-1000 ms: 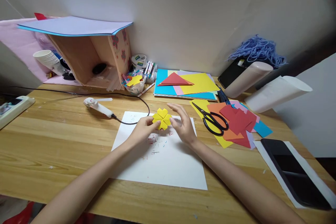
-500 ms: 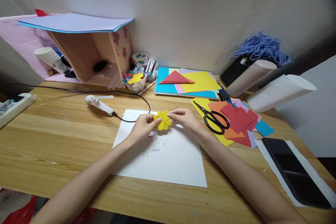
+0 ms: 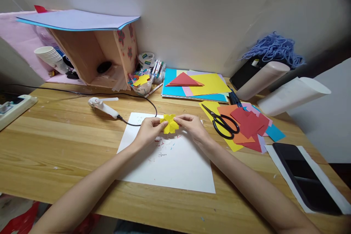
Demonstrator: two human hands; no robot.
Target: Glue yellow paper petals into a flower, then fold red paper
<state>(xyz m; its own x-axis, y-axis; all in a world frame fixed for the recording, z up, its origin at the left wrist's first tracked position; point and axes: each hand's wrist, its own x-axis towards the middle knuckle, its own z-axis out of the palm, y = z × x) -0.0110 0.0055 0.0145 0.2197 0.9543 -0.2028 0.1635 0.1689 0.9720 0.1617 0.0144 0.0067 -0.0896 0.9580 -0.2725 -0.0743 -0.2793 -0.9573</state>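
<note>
A small yellow paper flower (image 3: 170,124) with several petals is held up over a marked white sheet of paper (image 3: 175,168). My left hand (image 3: 149,129) pinches its left side, thumb across the front. From the right, my right hand (image 3: 190,123) grips the edge of a petal between thumb and fingers. Both hands are closed on the flower. Black-handled scissors (image 3: 225,126) lie to the right of my right hand, on top of coloured paper pieces (image 3: 251,124). A white glue gun (image 3: 105,109) with a black cord rests left of the sheet.
Behind the hands are stacked coloured sheets (image 3: 211,84) with a folded red triangle (image 3: 182,79), and a cup of paper scraps (image 3: 142,84). An open box (image 3: 90,55) stands at back left. A phone (image 3: 304,179) lies at right, near paper rolls (image 3: 294,97).
The flower has turned slightly in my fingers, its petals now at a different angle. My right hand has shifted its grip a little on the right petal.
</note>
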